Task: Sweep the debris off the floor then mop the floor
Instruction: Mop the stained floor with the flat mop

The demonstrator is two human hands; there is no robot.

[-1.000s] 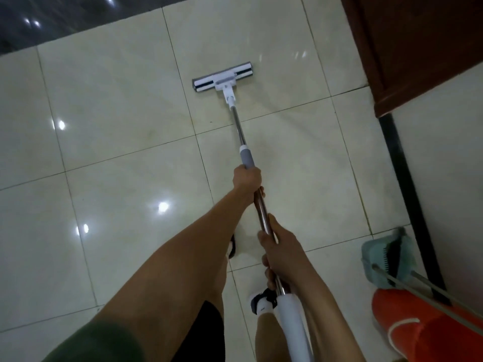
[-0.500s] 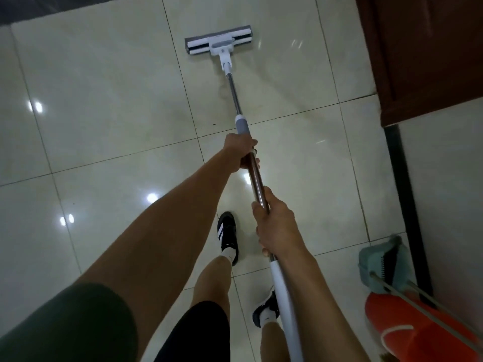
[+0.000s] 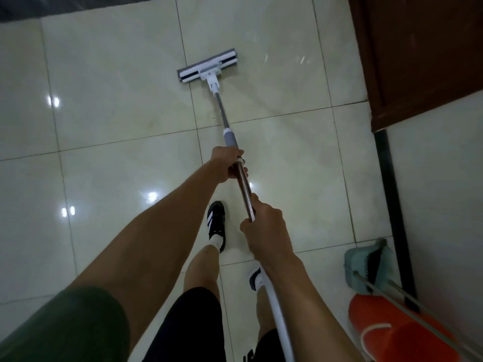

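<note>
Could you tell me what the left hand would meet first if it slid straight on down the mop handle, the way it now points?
The left hand grips the mop handle just below the grey collar, so it would likely meet that collar at once. Beyond it lie only bare shaft and the mop head.

Glossy pale tiled floor, dark grout lines, light glints. Flat mop head lies on it ahead of both grips. Black shoe planted below left grip; teal dustpan and orange bucket right of right grip.
</note>
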